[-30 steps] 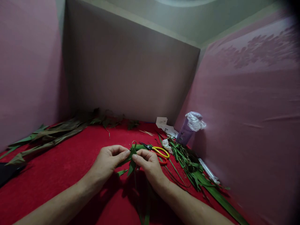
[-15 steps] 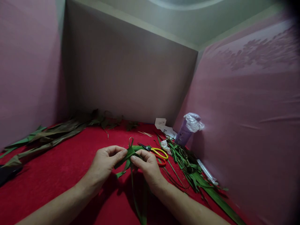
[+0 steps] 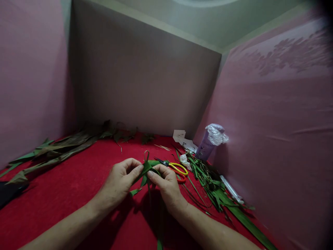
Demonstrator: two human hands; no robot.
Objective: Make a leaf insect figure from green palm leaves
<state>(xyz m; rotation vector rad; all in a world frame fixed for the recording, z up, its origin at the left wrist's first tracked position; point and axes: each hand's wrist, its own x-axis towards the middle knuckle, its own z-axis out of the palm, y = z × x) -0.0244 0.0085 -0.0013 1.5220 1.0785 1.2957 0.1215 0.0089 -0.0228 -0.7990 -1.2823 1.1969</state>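
Note:
Between my hands is a small piece woven from green leaf strips (image 3: 146,169), with a thin loop standing up at its top and loose strip ends hanging below. My left hand (image 3: 124,175) pinches its left side between thumb and fingers. On the right side, my right hand (image 3: 166,182) grips it with the thumb in front, the other fingers partly hidden. Just behind my right hand lie scissors (image 3: 177,168) with one yellow and one red handle; their dark blades point left.
Green leaf strips (image 3: 208,180) lie heaped along the right wall. Long dried leaves (image 3: 59,152) stretch along the back left. A purple container (image 3: 205,147) with clear plastic on top stands by white papers (image 3: 188,145) and thin sticks (image 3: 162,147). Red cloth (image 3: 65,187) covers the surface.
Both hands still hold the woven leaf piece with nearly the same grip. A long thin strip below it has shifted and now shows less. The whole view has moved slightly.

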